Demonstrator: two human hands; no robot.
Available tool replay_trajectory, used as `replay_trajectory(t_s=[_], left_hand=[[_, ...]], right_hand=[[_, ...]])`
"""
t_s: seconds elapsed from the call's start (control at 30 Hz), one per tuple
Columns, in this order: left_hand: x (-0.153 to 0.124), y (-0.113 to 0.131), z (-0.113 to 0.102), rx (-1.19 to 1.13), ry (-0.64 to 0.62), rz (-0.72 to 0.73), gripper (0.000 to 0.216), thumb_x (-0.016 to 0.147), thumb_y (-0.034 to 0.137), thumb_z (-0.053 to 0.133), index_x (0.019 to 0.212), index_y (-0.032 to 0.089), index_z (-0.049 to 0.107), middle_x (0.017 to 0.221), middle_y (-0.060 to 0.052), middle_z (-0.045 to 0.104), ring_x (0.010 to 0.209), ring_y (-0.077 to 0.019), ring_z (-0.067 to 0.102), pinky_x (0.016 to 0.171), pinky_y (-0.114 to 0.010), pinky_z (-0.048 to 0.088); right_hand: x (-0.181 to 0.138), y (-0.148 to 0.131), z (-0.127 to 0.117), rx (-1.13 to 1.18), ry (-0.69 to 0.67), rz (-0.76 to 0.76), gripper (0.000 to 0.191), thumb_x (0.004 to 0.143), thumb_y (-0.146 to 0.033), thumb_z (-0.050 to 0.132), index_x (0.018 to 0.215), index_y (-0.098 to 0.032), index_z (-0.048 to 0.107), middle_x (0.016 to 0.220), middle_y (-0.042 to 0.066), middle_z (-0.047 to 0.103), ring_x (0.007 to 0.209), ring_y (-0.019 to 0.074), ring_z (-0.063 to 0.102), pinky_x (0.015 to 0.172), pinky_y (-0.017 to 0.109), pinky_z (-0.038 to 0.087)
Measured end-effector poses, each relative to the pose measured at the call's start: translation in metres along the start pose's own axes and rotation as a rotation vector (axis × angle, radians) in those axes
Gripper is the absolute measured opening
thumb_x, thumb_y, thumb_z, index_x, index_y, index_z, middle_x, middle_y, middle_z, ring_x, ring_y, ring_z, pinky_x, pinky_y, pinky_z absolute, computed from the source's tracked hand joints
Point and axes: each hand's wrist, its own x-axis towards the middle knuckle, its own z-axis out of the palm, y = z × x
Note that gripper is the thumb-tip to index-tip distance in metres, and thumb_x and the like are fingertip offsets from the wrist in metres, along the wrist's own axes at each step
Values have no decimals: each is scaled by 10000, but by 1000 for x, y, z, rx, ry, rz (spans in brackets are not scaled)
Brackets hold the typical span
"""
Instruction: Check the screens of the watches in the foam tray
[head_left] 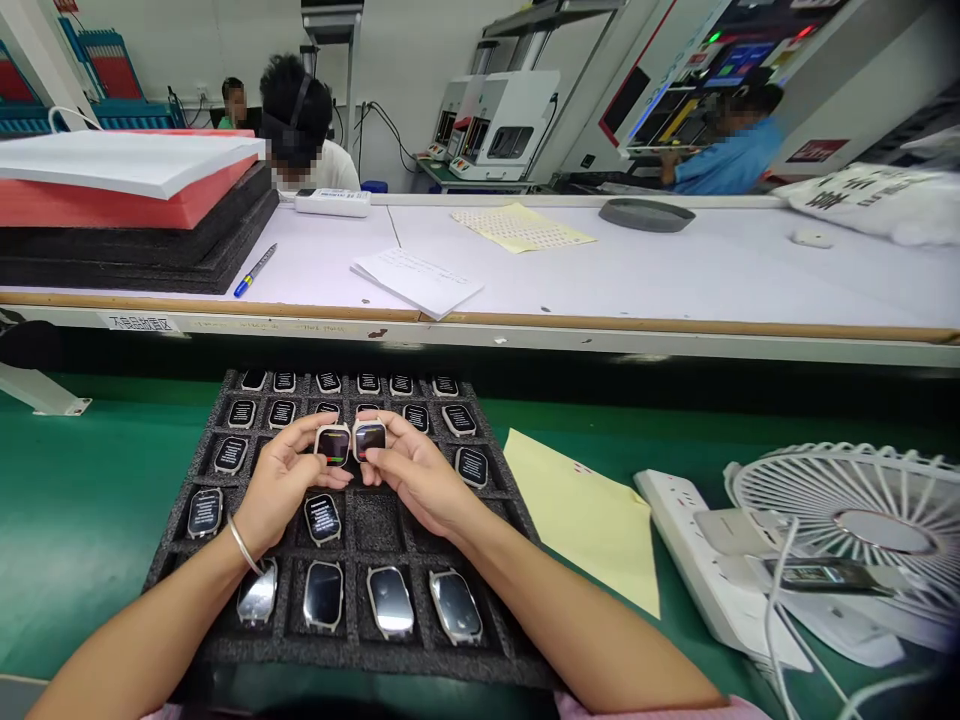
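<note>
My left hand (289, 475) pinches a smartwatch case (332, 446) without a strap, its screen lit with a little green and red. Close beside it, my right hand (412, 470) grips a second smartwatch (370, 438), the thumb resting on its lower screen. Both are held over a black foam tray (375, 655) whose pockets carry several more watches. In the back rows the screens show white text, as does one watch (323, 518) just below my left hand. Along the front row the screens are dark, such as this watch (391, 602). My hands and forearms hide some pockets.
Right of the tray lie a yellow sheet (581, 520), a power strip (697, 550) and a white fan (862, 520) with cables. A raised shelf (525, 290) behind bears papers (416, 280), a pen (256, 270) and stacked foam sheets (135, 235). Other people sit beyond it.
</note>
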Motion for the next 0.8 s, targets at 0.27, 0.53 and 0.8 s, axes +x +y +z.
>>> replay_trajectory(t_s=[0.27,0.53,0.8], left_hand=[[-15,45,-1,16,-97,144,476,701,135,633,1170,194,579,955,-25,690,698,-144,707,708,-285,577],[20,117,18,60,-140,555,614,655,93,696,1242,200,546,929,-14,672,693,-108,664,732,-264,567],[39,160,28,62,-103,819,614,645,108,699,1239,202,575,958,-26,671,699,-108,646,720,-273,566]], right_hand=[[-7,-42,7,96,-146,-6,342,821,-456,664,1051,-216,587,863,51,707,563,138,615,546,270,421],[28,-128,40,-60,-253,-363,305,810,-409,636,1046,-242,536,872,28,687,590,131,606,559,280,443],[45,-183,64,-251,-300,-642,493,645,-182,674,1108,-252,522,921,-7,672,650,131,615,656,310,478]])
